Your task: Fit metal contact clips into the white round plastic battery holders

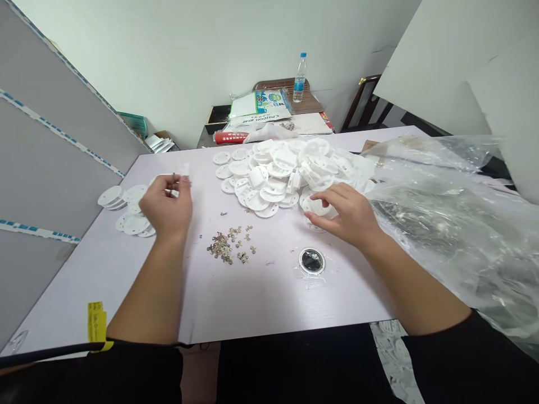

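Note:
Above the left part of the table, my left hand (166,205) is closed in a pinch. A thin dark edge shows at its fingertips, too small to name. Stacks of white plastic discs (110,195) lie beside and partly behind this hand. My right hand (347,216) is open, thumb and fingers apart, over the near right edge of a large heap of white plastic discs (273,188). I see nothing held in it; a disc (314,203) lies just beyond its fingertips. Between the hands, small metal pieces (221,247) are scattered in a loose pile.
A round dark-centred fitting (312,261) is taped to the table. Clear plastic bags (446,224) cover the right side. Grey partition panels (50,129) border the left. Behind the heap are a red roll (231,137), printed packets (261,109) and a water bottle (299,78).

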### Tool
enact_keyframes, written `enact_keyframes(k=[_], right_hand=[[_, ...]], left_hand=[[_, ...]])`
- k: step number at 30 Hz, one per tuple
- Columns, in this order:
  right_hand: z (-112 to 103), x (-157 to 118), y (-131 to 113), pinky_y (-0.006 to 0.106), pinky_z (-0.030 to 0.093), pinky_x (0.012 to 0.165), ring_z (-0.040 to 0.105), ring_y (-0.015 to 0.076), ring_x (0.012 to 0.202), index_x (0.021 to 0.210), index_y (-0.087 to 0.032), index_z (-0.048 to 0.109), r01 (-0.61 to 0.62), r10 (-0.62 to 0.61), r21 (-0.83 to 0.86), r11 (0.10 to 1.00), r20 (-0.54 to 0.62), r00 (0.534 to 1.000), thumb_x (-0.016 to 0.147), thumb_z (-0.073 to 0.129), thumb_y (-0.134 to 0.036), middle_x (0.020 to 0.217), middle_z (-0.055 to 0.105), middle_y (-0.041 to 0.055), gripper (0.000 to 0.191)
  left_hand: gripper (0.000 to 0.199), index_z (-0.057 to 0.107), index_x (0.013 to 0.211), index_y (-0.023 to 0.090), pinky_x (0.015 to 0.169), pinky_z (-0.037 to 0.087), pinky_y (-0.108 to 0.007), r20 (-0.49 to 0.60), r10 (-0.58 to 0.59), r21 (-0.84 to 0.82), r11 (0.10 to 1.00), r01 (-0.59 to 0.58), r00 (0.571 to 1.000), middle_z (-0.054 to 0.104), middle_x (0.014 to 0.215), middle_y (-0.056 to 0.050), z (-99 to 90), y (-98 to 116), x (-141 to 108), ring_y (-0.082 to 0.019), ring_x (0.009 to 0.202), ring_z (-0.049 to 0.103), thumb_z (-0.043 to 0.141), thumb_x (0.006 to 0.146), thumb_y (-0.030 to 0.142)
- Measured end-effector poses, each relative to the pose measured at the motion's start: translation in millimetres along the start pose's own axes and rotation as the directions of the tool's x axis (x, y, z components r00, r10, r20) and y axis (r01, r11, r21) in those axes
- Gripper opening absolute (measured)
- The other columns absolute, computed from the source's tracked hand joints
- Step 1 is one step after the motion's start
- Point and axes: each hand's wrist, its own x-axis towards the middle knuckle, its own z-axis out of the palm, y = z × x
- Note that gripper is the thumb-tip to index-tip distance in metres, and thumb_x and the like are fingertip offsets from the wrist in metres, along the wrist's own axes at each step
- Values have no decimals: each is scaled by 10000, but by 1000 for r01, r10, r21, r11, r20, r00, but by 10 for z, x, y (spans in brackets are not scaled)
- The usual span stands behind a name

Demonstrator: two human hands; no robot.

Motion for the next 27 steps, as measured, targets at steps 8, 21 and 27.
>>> enact_keyframes(k=[8, 21, 27], right_hand=[[23, -38, 128, 371, 481, 775, 527, 239, 904, 916, -177, 699, -8, 33, -87, 996, 291, 956, 792, 796, -361, 944, 604, 78, 242], [12, -4, 33, 290, 423, 535, 537, 152, 682, 836, -171, 662, 95, -97, -34, 995, -47, 994, 836, 667, -187, 801, 570, 39, 17], [71, -6, -122, 285, 435, 556, 472, 107, 599, 935, -216, 653, 55, -25, 356, 933, -89, 996, 918, 629, -194, 770, 509, 9, 38]], left_hand=[[319, 716, 1171, 235, 820, 386, -389, 53, -176, 594, 797, 111, 983, 730, 998, -22, -248, -314, 268, -243, 908, 558, 610, 889, 340], [182, 739, 952, 264, 795, 456, -309, 853, -13, 140, 969, -206, 522, 718, 1106, -4, 0, 14, -55, -187, 932, 624, 601, 864, 345], [222, 725, 977, 265, 658, 470, -275, 970, -49, 88, 984, -156, 237, 733, 1014, -4, -37, 133, -96, -159, 765, 637, 677, 802, 393]])
